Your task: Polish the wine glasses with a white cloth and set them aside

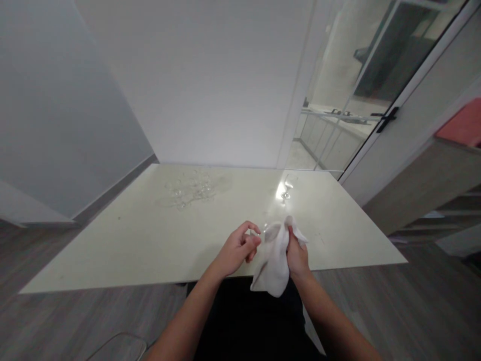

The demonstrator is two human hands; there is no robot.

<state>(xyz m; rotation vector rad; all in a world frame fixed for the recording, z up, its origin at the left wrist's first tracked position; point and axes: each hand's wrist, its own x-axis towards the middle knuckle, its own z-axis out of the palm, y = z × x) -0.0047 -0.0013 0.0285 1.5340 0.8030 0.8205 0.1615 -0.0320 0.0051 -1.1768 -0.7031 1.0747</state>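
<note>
My right hand (297,253) is closed on a white cloth (276,260), which bunches at the thumb and hangs down past the table's front edge. Just to the left, my left hand (240,248) has its fingers curled in a pinch. Between its fingertips and the cloth, faint clear edges and a small glint show what looks like a wine glass (264,228); most of it is hidden or too transparent to make out. Beyond the cloth, a clear stemmed glass (285,194) is on the table in a bright reflection.
Several clear glasses (193,189) cluster at the back left of the pale table (124,245). A white wall panel (210,100) rises behind it. To the right are a glazed door with a black handle (387,119) and a wooden shelf unit (424,185).
</note>
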